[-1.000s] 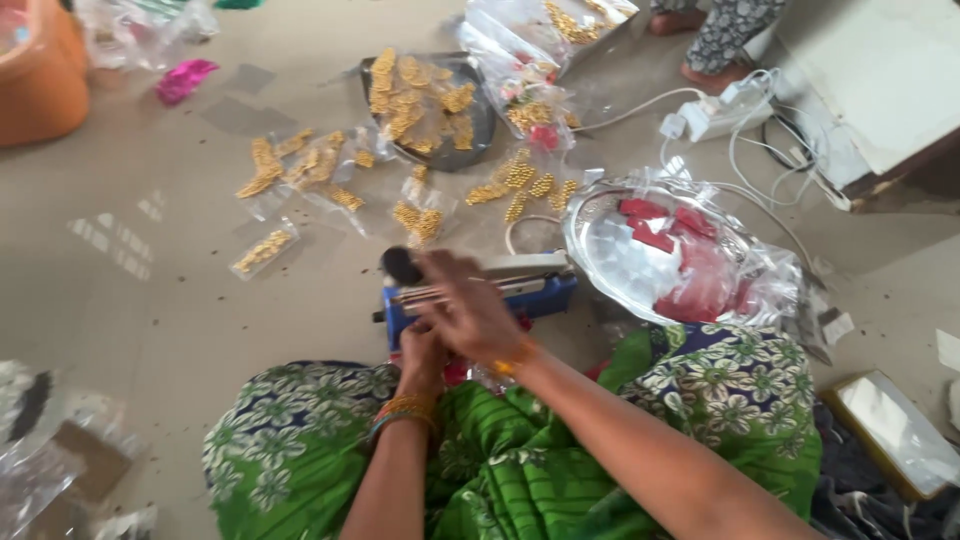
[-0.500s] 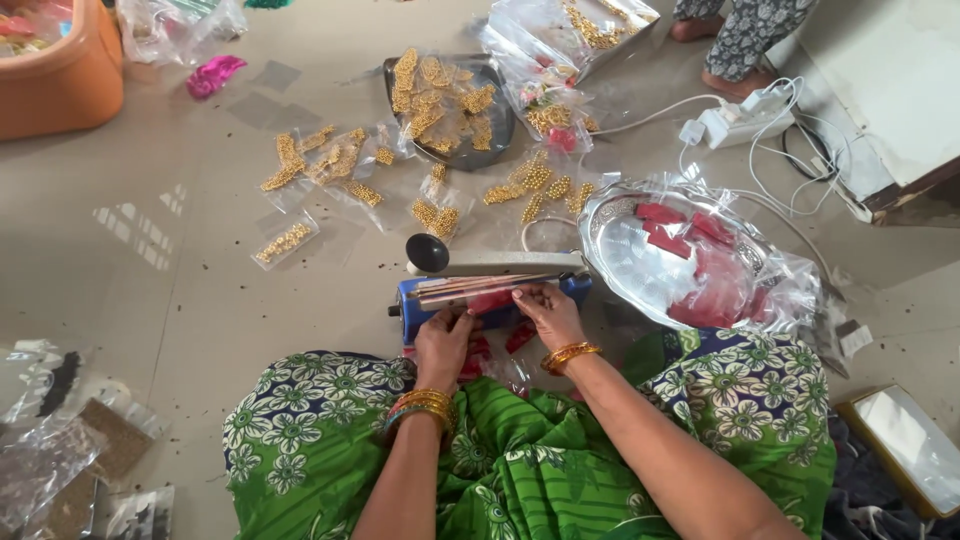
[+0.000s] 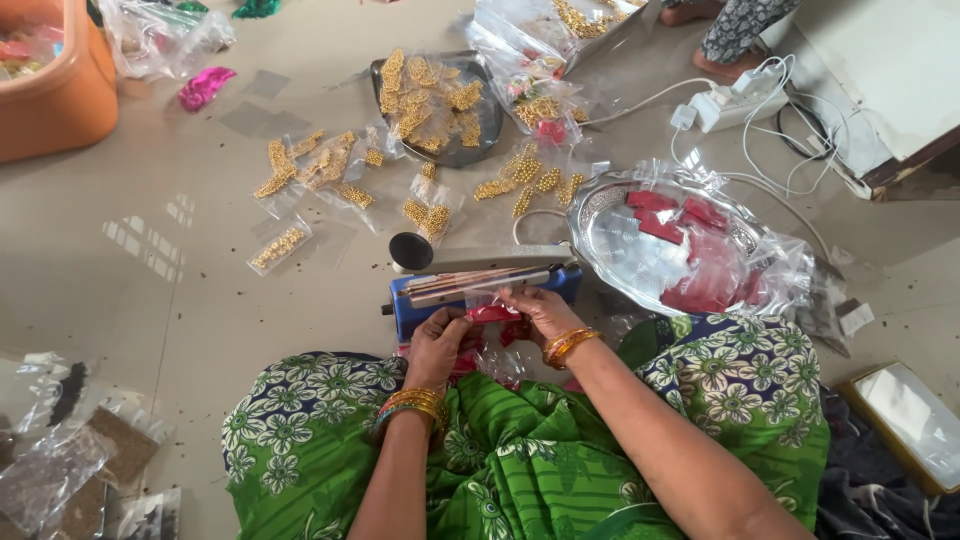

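Far left sits an orange tub (image 3: pixel 45 95); loose gold trinkets in small clear packets (image 3: pixel 330 170) lie scattered on the floor toward a dark tray (image 3: pixel 480 135). Near the middle, the left hand (image 3: pixel 437 345) and right hand (image 3: pixel 540 310) both pinch a small clear pouch (image 3: pixel 495 312) with red inside, its top edge at the blue heat sealer (image 3: pixel 480 285). The pouch looks light, thin and slippery — best held by its corners. To the right a silver plate (image 3: pixel 630 250) of red pieces crowds the sealer, with a white power strip (image 3: pixel 735 100) beyond.
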